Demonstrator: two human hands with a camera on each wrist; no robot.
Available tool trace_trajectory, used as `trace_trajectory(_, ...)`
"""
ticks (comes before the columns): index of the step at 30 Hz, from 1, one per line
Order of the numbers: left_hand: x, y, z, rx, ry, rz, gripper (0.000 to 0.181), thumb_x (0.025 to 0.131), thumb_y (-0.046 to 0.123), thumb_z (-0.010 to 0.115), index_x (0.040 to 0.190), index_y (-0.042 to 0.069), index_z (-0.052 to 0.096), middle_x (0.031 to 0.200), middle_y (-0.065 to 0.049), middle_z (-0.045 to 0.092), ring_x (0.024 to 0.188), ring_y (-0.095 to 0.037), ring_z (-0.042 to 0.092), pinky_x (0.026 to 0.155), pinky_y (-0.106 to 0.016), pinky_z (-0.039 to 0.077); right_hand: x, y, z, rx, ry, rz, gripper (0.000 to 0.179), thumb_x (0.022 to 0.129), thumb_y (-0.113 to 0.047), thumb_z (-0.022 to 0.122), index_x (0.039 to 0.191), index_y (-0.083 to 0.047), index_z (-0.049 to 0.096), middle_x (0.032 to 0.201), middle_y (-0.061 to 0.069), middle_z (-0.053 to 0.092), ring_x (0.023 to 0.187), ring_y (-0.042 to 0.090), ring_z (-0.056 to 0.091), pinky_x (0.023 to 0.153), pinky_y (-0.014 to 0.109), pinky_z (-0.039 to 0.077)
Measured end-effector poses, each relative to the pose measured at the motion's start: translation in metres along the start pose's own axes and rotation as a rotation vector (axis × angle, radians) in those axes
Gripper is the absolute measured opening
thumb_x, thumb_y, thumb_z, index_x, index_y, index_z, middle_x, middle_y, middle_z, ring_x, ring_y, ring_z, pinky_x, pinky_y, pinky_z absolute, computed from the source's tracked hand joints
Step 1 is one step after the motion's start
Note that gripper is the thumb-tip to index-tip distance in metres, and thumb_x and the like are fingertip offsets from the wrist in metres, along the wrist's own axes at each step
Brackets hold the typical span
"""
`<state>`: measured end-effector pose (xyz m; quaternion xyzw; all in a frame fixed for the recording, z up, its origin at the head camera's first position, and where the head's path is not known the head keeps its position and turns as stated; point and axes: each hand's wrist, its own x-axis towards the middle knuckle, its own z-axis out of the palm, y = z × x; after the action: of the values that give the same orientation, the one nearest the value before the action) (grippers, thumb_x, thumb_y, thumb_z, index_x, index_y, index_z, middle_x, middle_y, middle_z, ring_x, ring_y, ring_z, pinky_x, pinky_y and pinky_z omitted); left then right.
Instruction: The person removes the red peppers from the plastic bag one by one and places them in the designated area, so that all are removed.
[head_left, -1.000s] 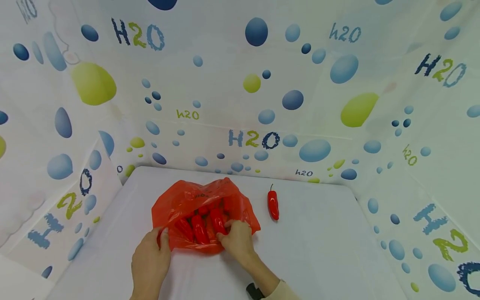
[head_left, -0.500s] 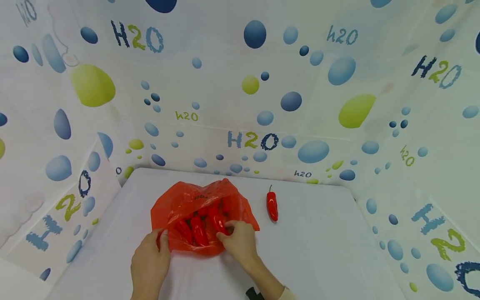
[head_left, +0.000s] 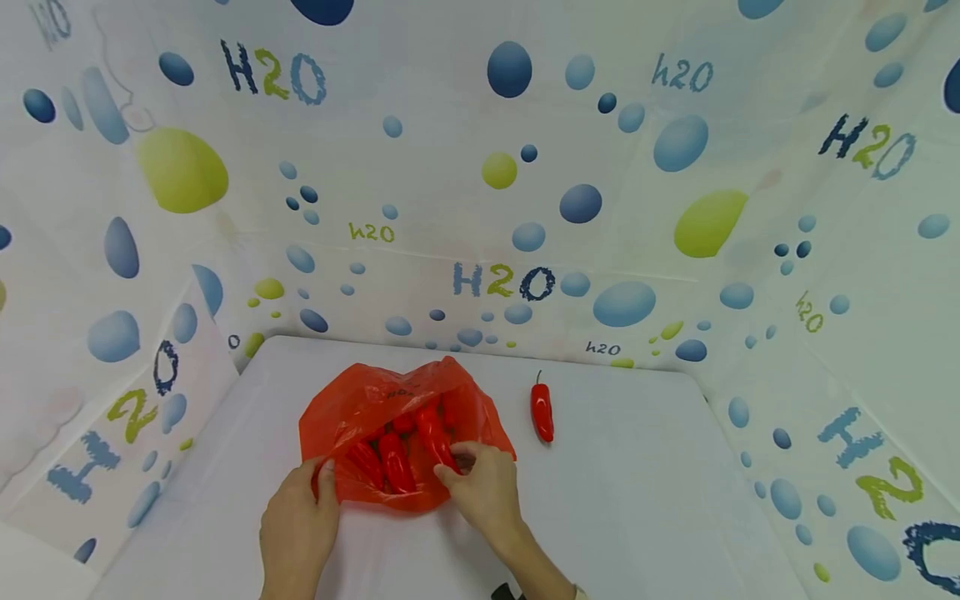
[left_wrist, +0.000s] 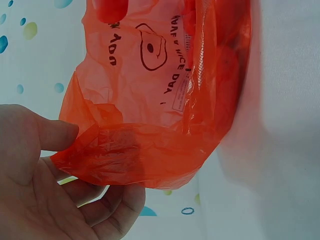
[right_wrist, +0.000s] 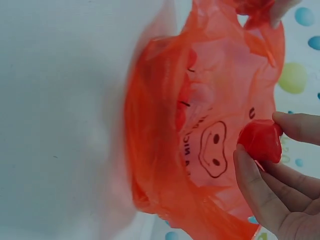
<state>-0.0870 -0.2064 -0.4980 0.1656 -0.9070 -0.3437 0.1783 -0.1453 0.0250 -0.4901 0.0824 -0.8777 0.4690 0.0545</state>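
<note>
I see thin, crinkled, translucent plastic in the bag [head_left: 367,392], smooth, glossy skins on its peppers [head_left: 395,462] and on the lone pepper [head_left: 542,412] toward the far edge of the matt tabletop [head_left: 637,492].

This is a small screened-off booth; whether in a home, lab or shop cannot be told. Sheets [head_left: 442,167] with blue and green dots [head_left: 509,69] and H2O lettering [head_left: 501,281] enclose a white table [head_left: 637,475] behind and on both sides.

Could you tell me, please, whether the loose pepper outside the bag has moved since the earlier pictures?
No; relative to the back edge of the white table, the loose pepper lies unmoved.
</note>
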Motion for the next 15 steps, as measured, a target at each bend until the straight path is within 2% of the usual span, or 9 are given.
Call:
trace_trajectory(10, -0.001, 0.001, -0.001, -0.008, 0.004, 0.001, 0.035, 0.109, 0.024, 0.052, 0.122, -0.003, 0.069, 0.117, -0.026, 0.071, 0.107, -0.053, 0.067, 0.085, -0.070, 0.050, -0.005, -0.010, -0.014, 0.040, 0.027, 0.037, 0.030, 0.085, -0.020, 0.089, 0.112, -0.009, 0.080, 0.092, -0.004, 0.078, 0.080, 0.007, 0.070, 0.069, 0.023, 0.060)
trace_trajectory(15, 0.000, 0.002, -0.001, -0.008, 0.017, 0.013, 0.034, 0.109, 0.024, 0.053, 0.121, -0.003, 0.070, 0.115, -0.026, 0.071, 0.106, -0.053, 0.067, 0.084, -0.070, 0.050, -0.005, -0.014, -0.023, 0.047, 0.035, 0.025, 0.032, 0.086, -0.021, 0.088, 0.114, -0.009, 0.080, 0.095, -0.002, 0.079, 0.082, 0.008, 0.072, 0.071, 0.025, 0.061)
